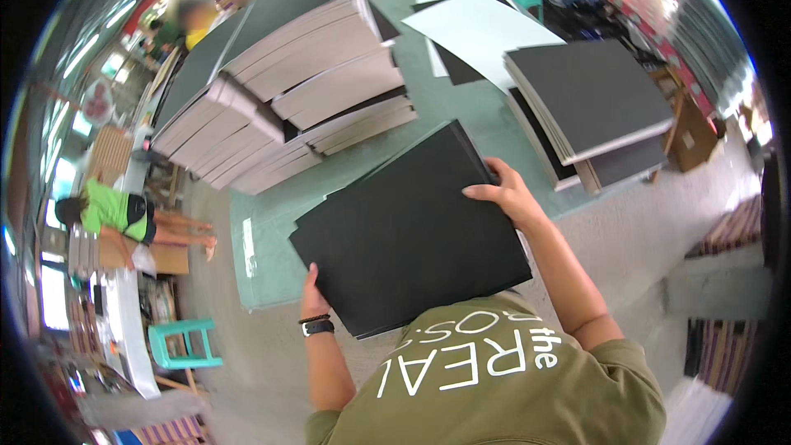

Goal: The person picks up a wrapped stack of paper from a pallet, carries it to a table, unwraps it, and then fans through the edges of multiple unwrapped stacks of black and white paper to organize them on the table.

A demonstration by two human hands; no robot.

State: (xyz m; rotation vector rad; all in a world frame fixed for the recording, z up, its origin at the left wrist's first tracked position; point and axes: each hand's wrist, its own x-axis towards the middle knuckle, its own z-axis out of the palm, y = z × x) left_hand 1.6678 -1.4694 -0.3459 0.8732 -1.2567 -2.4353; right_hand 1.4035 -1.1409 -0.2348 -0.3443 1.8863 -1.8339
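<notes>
Between my two hands is a loose stack of black sheets [412, 239], tilted and held close against my body above the table's near edge. The sheets are not quite lined up, so a few edges and corners stick out. My left hand [314, 297], with a dark watch at the wrist, grips the lower left edge; most of its fingers are hidden under the stack. At the upper right edge my right hand [507, 195] is closed, thumb on top and the other fingers around the edge and underneath.
High piles of black-topped boards [297, 49] cover the table's far left. Another pile of black boards [589, 99] stands at the right, near a large white sheet [486, 29]. The green tabletop [284, 222] shows between them. A person in green [115, 208] and a turquoise stool [185, 343] are at left.
</notes>
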